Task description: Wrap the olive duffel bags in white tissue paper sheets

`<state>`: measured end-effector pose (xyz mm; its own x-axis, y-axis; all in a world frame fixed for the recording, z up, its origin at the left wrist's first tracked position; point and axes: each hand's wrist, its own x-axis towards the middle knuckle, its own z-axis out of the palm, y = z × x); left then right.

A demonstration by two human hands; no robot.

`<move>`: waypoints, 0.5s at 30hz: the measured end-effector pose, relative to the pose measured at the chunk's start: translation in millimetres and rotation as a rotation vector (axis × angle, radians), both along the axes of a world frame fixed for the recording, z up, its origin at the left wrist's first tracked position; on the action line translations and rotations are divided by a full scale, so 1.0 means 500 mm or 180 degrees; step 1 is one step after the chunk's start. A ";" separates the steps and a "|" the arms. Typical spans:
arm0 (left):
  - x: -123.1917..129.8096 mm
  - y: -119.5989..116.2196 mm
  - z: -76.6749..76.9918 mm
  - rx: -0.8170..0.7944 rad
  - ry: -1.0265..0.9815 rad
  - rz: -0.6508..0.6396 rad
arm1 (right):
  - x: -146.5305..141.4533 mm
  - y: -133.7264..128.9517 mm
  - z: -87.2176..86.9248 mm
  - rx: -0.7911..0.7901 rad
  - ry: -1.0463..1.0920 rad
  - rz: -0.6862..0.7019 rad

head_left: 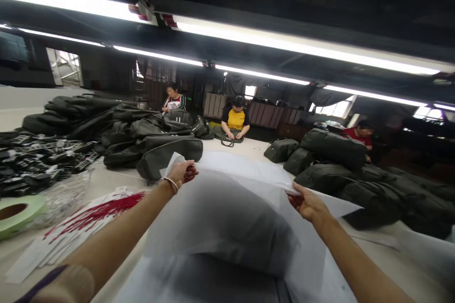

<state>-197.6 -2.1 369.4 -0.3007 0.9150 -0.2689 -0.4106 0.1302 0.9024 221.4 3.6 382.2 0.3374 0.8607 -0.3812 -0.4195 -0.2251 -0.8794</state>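
Note:
My left hand (182, 173) pinches the far left edge of a thin, see-through white sheet (245, 173), fingers closed on it. Its far right edge is gripped between the thumb and fingers of my right hand (307, 202). Stretched between both hands, the sheet has one loose corner sticking out past my right hand. A dark bag (227, 277) shows dimly through and below it, blurred; I cannot tell whether the sheet is a flat piece or a plastic bag. Just beyond my left hand lies another dark green bag (174, 156).
At left are piled bags (88, 113), dark straps with buckles (42, 161), a green tape roll (26, 213) and white tags with red cords (103, 210). More bags (334, 151) are heaped at right. A person in yellow (235, 120) handles a bag across the table; two others sit farther off.

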 end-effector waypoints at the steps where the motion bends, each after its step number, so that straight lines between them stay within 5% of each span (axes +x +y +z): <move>1: 0.000 0.029 -0.003 -0.0070 0.0022 -0.0057 | -0.003 0.023 -0.006 -0.0035 -0.0017 -0.0025; 9: 0.012 0.146 -0.042 -0.0396 0.0064 -0.0385 | -0.047 0.136 -0.056 -0.0305 -0.0099 -0.0164; 12: 0.009 0.135 -0.039 -0.0284 0.0016 -0.0394 | -0.051 0.133 -0.047 -0.0264 -0.0067 -0.0227; 15: -0.010 0.060 -0.032 -0.0044 -0.0072 -0.0376 | -0.013 0.062 -0.041 -0.0085 0.0002 -0.0320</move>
